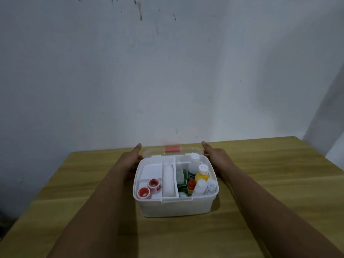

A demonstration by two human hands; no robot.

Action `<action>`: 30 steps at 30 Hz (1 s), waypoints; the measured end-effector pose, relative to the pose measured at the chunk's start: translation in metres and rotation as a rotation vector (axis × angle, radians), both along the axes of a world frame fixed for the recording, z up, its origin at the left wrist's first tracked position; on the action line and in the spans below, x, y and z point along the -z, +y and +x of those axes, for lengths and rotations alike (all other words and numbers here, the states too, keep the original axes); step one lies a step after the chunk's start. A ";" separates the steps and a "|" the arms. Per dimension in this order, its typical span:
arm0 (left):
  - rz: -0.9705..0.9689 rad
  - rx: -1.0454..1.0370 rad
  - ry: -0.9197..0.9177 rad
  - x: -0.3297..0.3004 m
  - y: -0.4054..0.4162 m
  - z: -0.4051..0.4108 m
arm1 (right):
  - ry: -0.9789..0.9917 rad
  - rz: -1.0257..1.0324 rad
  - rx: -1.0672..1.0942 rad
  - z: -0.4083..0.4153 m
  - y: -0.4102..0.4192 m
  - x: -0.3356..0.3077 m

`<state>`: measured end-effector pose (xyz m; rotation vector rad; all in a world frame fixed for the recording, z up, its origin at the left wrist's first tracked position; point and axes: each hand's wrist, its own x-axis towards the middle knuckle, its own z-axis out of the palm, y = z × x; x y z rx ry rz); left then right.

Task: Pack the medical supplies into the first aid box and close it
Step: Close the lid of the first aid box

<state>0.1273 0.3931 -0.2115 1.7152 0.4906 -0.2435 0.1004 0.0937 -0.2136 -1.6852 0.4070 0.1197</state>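
Single head-worn wide-angle view, aimed forward and slightly down.

Looks from above and behind the open first aid box [176, 185], along both forearms toward the left hand [135, 155] and right hand [214, 153] at the box's far corners. Near enough for box contents to read, though labels blur. Wooden table [270, 192] fills the lower half, stained wall [167, 71] the upper. Edges bend, probably from lens distortion. No second view to overlap.
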 end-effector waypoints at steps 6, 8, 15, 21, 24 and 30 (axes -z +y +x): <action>0.030 0.040 -0.054 0.000 0.000 0.022 | -0.029 -0.053 -0.050 0.025 0.007 -0.003; 0.020 0.033 -0.068 -0.008 -0.003 0.022 | -0.029 -0.050 -0.065 0.028 0.007 -0.011; -0.057 0.078 -0.177 -0.056 -0.012 0.001 | -0.105 -0.001 -0.115 0.018 0.015 -0.056; -0.005 0.114 -0.280 -0.099 -0.012 -0.033 | -0.260 -0.068 -0.113 -0.019 0.018 -0.097; 0.019 0.128 -0.312 -0.112 -0.012 -0.056 | -0.333 -0.070 -0.120 -0.047 0.019 -0.106; 0.070 0.129 -0.359 -0.118 -0.009 -0.101 | -0.507 -0.144 -0.153 -0.105 0.022 -0.101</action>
